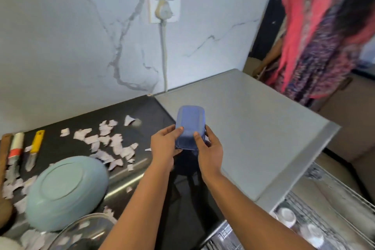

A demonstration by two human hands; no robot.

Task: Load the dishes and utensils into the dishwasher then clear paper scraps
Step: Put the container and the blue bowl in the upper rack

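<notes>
A small blue rectangular container (190, 122) is held upside down above the counter's right part, its base facing me. My left hand (165, 144) grips its left side and my right hand (209, 148) grips its right side. A pale green bowl (67, 191) lies overturned at the lower left. Torn paper scraps (113, 144) are scattered over the dark counter (154, 111). Two knives lie at the far left, one with a yellow handle (36, 144) and one with a white and red handle (16, 148). The dishwasher's pulled-out rack (316, 217) with white cups (287, 216) shows at the lower right.
The grey dishwasher top (253, 128) stands to the right of the counter. A glass bowl (85, 233) sits at the bottom left edge. A plug and cord (163, 26) hang on the marble wall. Another person in a pink patterned garment (316, 42) stands at the far right.
</notes>
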